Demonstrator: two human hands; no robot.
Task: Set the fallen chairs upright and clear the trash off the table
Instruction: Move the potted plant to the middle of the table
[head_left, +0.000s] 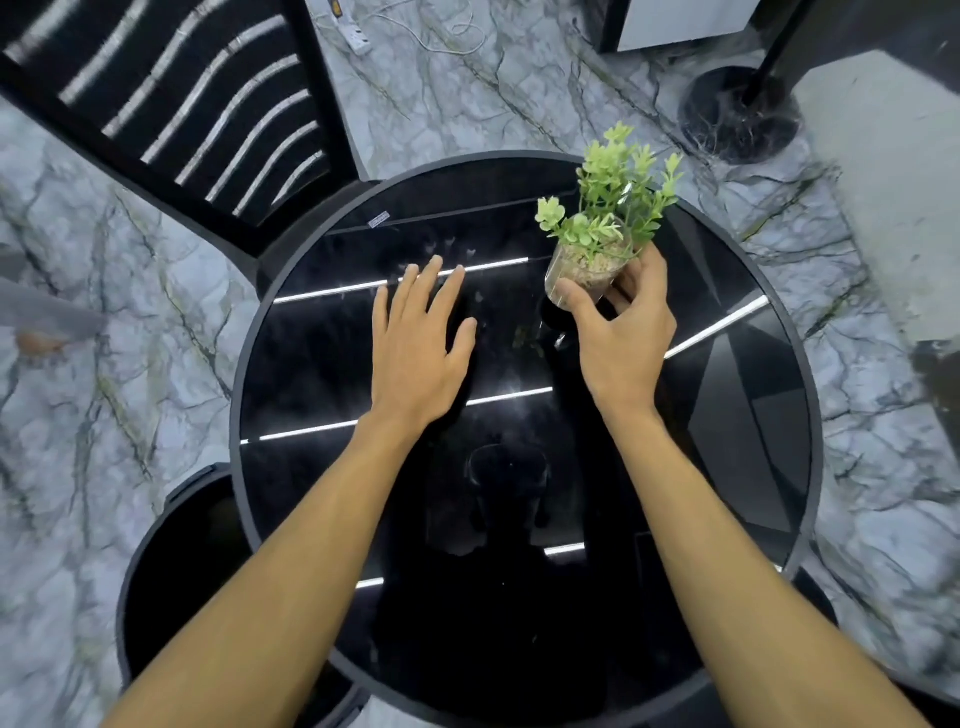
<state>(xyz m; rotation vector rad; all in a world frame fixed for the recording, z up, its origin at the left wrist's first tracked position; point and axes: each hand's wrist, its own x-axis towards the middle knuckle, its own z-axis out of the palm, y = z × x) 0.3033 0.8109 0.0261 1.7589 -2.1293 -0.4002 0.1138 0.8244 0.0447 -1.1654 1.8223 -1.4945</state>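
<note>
A round black glass table (291, 374) fills the middle of the view. My right hand (621, 332) grips a small clear pot with a green plant (587, 262), held tilted just above the table's far right part. My left hand (421, 338) hovers flat over the table's centre, fingers spread, holding nothing. A black slatted chair (171, 104) stands at the table's far left edge. No trash shows on the glass.
A round black bin (171, 561) sits on the floor at the table's near left. A black lamp base (737, 117) with its pole stands far right. A white power strip (358, 36) and cable lie on the marble floor beyond the table.
</note>
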